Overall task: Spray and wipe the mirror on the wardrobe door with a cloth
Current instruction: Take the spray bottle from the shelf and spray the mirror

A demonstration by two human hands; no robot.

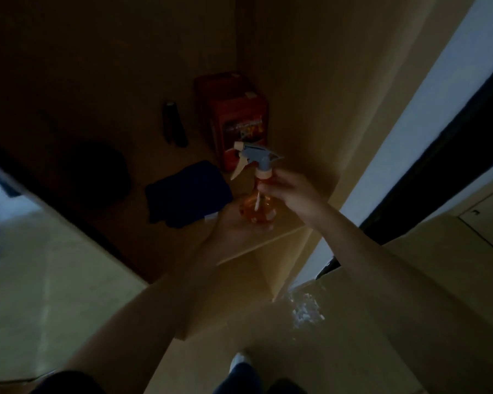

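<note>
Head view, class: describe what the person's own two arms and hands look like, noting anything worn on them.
Both forearms are bare: no sleeve shows along either, and no glove, watch or ring can be made out on the left hand or the right hand, though the light is dim. The fingers are bare too. Dark fabric shows at the bottom edge.

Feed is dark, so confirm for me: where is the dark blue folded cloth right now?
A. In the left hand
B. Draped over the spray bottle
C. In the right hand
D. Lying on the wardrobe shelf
D: the dark blue folded cloth lies on the wooden wardrobe shelf, left of the orange translucent spray bottle that both hands hold.
</note>
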